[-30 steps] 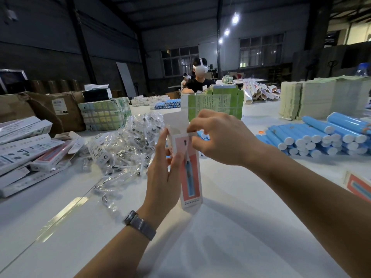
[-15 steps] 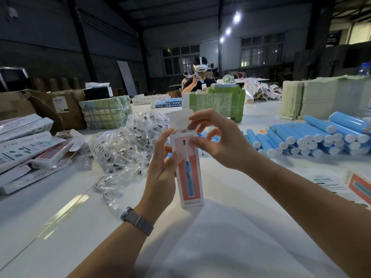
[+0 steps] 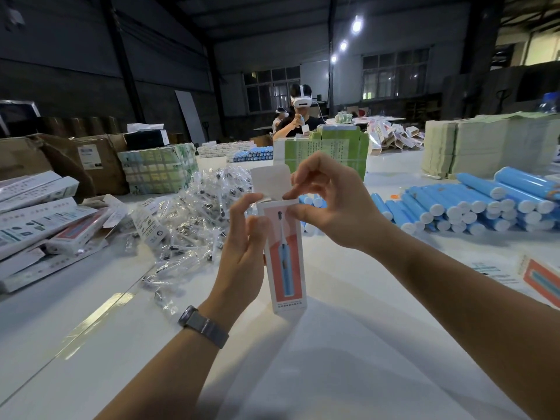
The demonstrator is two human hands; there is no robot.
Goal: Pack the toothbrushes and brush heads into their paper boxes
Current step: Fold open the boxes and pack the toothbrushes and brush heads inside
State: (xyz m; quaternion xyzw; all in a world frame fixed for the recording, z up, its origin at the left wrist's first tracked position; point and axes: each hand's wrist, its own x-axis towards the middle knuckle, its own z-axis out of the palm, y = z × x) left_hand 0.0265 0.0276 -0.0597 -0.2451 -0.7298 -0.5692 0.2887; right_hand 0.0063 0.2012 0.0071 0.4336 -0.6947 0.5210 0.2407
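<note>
Since a second ago your right hand [image 3: 331, 204] has uncurled from a loose fist over the top of the paper box [image 3: 285, 253]; its thumb and forefinger now pinch the box's upper front edge, with the other fingers lifted. The tuck flap [image 3: 270, 181], half hidden before, now stands upright and open above the mouth. Your left hand [image 3: 242, 253] grips the box along its left side, thumb up near the top corner, a watch [image 3: 202, 325] on that wrist. You hold the box upright above the white table [image 3: 333, 359], its printed toothbrush picture facing you. Behind it to the left lies a heap of bagged brush heads [image 3: 188, 219]; to the right, a stack of blue toothbrush handles [image 3: 472, 204]. Packed boxes [image 3: 39, 213] pile up at the far left. A person in a headset [image 3: 300, 116] sits across the table.
</note>
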